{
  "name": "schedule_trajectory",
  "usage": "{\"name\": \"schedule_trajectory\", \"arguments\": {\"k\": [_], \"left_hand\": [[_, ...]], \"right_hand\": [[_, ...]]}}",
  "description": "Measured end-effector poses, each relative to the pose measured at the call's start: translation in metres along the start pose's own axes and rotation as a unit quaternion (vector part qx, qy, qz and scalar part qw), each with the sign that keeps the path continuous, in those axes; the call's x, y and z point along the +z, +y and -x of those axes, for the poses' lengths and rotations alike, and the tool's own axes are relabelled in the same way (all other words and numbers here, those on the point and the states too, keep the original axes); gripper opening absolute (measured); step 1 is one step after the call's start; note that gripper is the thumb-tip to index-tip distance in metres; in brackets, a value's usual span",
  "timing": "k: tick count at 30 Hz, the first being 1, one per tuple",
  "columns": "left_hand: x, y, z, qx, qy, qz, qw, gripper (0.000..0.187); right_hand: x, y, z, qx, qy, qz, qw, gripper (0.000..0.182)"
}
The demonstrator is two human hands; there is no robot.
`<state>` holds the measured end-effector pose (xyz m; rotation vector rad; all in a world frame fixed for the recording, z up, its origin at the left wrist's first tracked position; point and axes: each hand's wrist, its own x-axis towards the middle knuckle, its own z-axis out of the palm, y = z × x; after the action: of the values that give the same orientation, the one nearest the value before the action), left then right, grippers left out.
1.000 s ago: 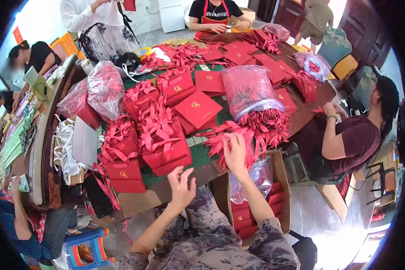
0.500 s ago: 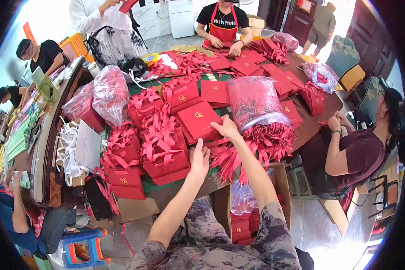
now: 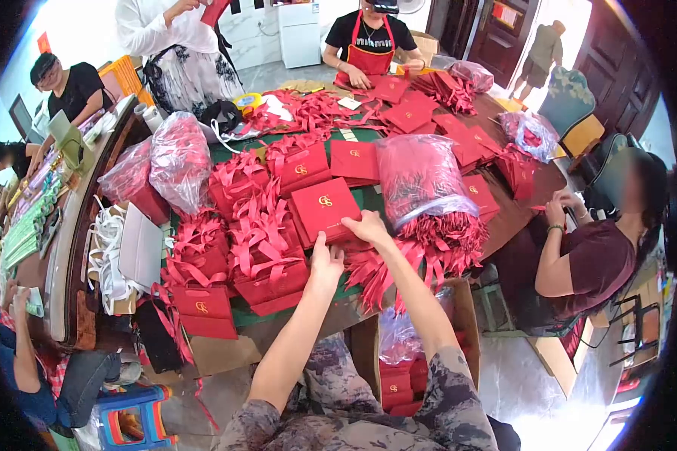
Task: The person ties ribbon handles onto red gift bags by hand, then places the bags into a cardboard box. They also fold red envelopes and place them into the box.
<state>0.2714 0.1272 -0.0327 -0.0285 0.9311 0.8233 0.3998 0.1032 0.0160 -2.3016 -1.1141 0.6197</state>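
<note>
Both my hands are at the near edge of a flat red paper gift bag [image 3: 325, 207] with a gold logo, which seems to lie on more bags. My right hand [image 3: 370, 228] pinches its near right corner, thumb on top. My left hand [image 3: 326, 261] is closed at the front edge, thumb up against it; its other fingers are partly hidden. To the left stand rows of red gift bags [image 3: 267, 274] with ribbon handles. A clear plastic sack [image 3: 421, 177] of red ribbon cords lies just right of my right hand.
An open carton [image 3: 470, 331] with red bags stands below the table edge. White ribbon bags [image 3: 109, 255] and plastic-wrapped bundles [image 3: 180, 161] sit at left. Co-workers are around the table, one in a red apron [image 3: 370, 60] at the far side, another seated at right [image 3: 598, 255].
The view has shifted slightly. My hands stay at the red gift bag, the left thumb still at its front edge. Across the table, the aproned co-worker's hands have moved apart.
</note>
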Motion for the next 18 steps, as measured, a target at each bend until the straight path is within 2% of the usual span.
{"name": "schedule_trajectory", "arguments": {"k": [2, 5, 8, 11, 18], "left_hand": [[-0.001, -0.001, -0.006, 0.003, -0.016, 0.003, 1.000, 0.056], [-0.002, -0.002, 0.002, 0.003, -0.038, -0.024, 0.999, 0.056], [-0.008, -0.005, -0.009, 0.024, -0.059, -0.027, 0.998, 0.057], [-0.006, -0.010, -0.005, 0.030, -0.043, -0.023, 0.998, 0.054], [-0.021, -0.019, 0.016, -0.026, -0.044, -0.053, 0.997, 0.059]], "right_hand": [[0.003, -0.003, -0.002, 0.006, 0.014, 0.025, 1.000, 0.081], [0.003, -0.004, -0.002, 0.033, -0.015, -0.011, 0.999, 0.090], [0.007, 0.001, -0.006, 0.057, 0.020, -0.045, 0.997, 0.095], [0.000, 0.017, -0.012, 0.052, -0.034, -0.140, 0.988, 0.100], [-0.012, 0.038, 0.032, -0.004, -0.002, -0.011, 1.000, 0.095]]}}
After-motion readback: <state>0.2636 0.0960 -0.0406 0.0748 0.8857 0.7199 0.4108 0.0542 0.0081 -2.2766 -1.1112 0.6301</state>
